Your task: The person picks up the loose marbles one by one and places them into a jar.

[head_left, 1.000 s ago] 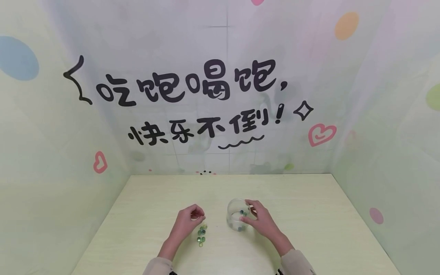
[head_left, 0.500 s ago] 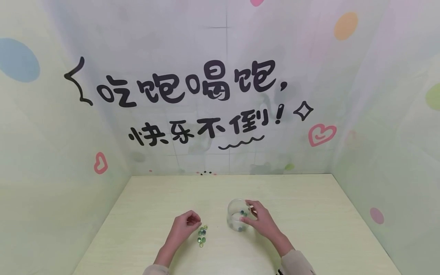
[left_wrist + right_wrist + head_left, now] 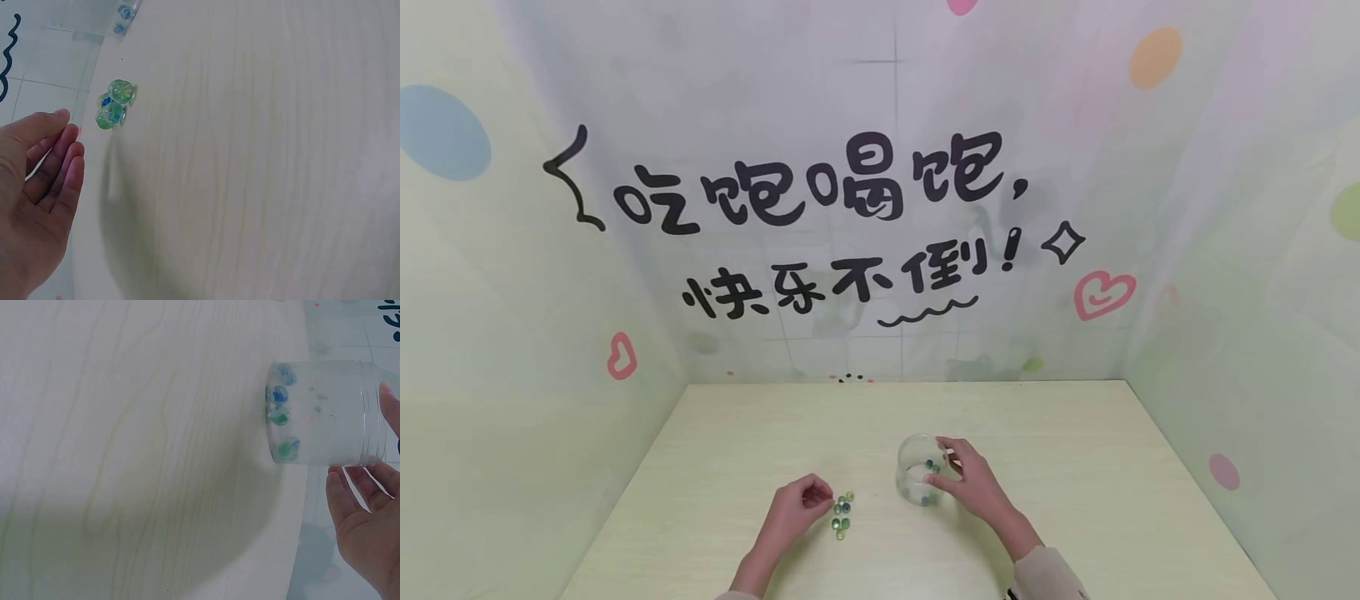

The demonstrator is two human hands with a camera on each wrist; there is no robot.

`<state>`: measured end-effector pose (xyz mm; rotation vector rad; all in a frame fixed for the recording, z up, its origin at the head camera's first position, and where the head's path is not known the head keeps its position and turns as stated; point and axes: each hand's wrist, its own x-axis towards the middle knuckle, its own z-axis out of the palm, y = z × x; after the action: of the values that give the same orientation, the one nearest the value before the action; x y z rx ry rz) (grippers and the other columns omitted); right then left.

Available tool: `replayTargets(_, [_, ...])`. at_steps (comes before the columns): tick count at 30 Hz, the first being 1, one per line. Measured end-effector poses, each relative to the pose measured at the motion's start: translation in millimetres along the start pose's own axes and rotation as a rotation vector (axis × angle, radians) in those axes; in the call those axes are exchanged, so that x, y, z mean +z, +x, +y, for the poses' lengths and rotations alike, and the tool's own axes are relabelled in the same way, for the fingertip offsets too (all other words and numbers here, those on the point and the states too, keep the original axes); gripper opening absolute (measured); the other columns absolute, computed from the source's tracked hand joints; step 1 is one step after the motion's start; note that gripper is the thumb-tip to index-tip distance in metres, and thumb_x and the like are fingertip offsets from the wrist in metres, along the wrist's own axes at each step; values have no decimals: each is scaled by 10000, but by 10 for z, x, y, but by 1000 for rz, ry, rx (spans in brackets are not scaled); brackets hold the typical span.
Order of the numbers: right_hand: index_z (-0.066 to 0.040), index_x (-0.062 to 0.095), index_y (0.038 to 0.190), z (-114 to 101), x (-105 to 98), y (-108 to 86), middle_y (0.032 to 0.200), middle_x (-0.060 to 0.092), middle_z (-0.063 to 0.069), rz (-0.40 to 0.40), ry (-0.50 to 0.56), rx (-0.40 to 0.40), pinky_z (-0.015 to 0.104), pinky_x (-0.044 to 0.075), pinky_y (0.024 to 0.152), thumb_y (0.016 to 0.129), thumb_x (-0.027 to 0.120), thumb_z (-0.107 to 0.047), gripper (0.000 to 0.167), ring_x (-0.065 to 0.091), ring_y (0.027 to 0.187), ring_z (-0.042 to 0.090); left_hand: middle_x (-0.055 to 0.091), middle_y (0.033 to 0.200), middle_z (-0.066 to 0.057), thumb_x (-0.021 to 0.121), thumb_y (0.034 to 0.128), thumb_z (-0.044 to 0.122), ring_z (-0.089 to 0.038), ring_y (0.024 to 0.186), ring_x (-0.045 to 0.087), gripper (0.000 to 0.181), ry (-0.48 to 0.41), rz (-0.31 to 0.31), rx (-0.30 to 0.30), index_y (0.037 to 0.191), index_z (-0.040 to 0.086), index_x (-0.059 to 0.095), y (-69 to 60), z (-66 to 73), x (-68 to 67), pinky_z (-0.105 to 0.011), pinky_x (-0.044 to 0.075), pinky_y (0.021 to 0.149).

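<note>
A: Loose marbles, where do they lie?

B: Small cluster of glass marbles [image 3: 846,507], green, yellowish and one darker, on the pale wood-grain surface [image 3: 760,433]. Some touch, others sit just beside their neighbours. Cluster lies to the left of the clear jar [image 3: 913,487], apart from it.

A: Left hand?

B: Left hand [image 3: 799,507] at the cluster's left edge, low over the surface. Fingers bent, thumb tip and index tip nearly meeting, a narrow gap between. Nothing visible in that grip. Whether a fingertip touches a marble, I cannot tell.

A: Right hand?

B: Right hand [image 3: 977,485] holds the jar near its mouth: thumb on one side, fingers on the opposite side, grip spread about as wide as the jar.

A: Jar itself?

B: Upright on the surface, mouth up, ridged around the neck. A few marbles inside, blue and green; the right wrist view shows them along the base, one blue marble [image 3: 279,394] among them.

A: Surroundings?

B: Light sleeve [image 3: 1047,573] on the right forearm. Pale backdrop [image 3: 850,92] behind and at both sides, printed with black lettering [image 3: 760,193], pink hearts and coloured dots, including a blue dot [image 3: 445,133] at far left.
</note>
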<state>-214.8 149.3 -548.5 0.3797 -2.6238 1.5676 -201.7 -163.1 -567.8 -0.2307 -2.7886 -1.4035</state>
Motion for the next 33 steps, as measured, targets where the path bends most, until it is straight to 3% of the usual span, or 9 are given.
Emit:
replayTargets(13, [27, 500, 1376, -8, -2, -5, 1328, 548, 211, -4, 3, 7, 466, 477, 1066, 861, 780, -212, 633, 575, 1189, 386, 690, 858, -20, 765, 808, 37, -54, 762, 620, 144, -32, -81, -6, 915, 44, 670, -84, -129, 32, -159, 542, 675])
replayTargets(21, [35, 497, 1376, -26, -14, -19, 1328, 546, 221, -7, -8, 13, 477, 479, 1061, 859, 782, -213, 640, 575, 1187, 393, 698, 870, -10, 786, 813, 88, -38, 771, 623, 152, -47, -83, -8, 915, 60, 677, -133, -161, 44, -166, 545, 692])
replayTargets(33, [26, 499, 1381, -18, -16, -13, 1342, 547, 212, -5, -9, 17, 487, 480, 1061, 861, 780, -214, 638, 579, 1187, 383, 706, 920, 31, 806, 795, 111, -41, 847, 631, 174, 21, -67, 25, 931, 114, 699, -175, -203, 84, -192, 561, 782])
